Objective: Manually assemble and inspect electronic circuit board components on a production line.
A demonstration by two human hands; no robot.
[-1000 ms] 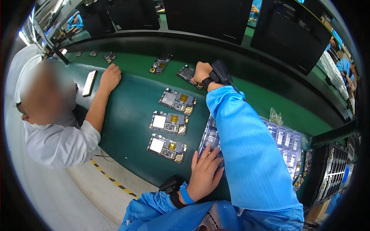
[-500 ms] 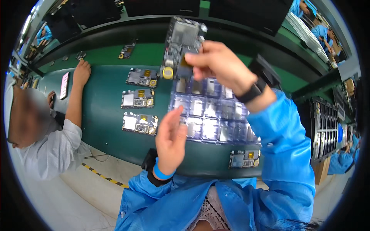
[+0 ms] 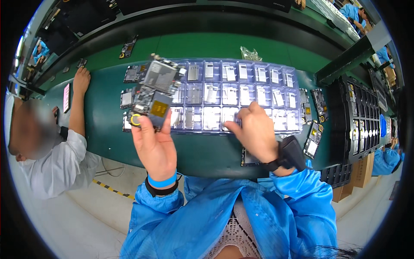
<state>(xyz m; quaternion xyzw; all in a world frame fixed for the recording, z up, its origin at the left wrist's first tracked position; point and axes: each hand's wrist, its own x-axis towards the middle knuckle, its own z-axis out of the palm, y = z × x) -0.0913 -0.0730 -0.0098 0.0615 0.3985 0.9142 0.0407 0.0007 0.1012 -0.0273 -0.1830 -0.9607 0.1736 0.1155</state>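
Observation:
My left hand (image 3: 156, 146) grips a phone circuit board (image 3: 160, 77) by its lower end, thumb in front, and holds it up tilted above the table. The board has a silver shield, a gold patch and a yellow-ringed round part. My right hand (image 3: 257, 134) is over the near row of a clear compartment tray (image 3: 220, 85), thumb stretched out and apart from the bent fingers; nothing shows in it, though the fingertips are partly hidden. Small silver metal plates (image 3: 243, 72) lie in the tray's compartments. Another board (image 3: 249, 158) lies partly under my right wrist.
Boards lie left of the tray (image 3: 127, 99), partly covered by the held one, and several right of it (image 3: 313, 140). A crumpled clear bag (image 3: 250, 54) is behind the tray. Black racks (image 3: 360, 116) stand at right. A co-worker's arm (image 3: 78, 101) rests at left, near a pink-white phone-like object (image 3: 66, 98).
The board has passed from my right hand to my left, which moved left with it. My right hand came down to the tray's near row. The view has shifted.

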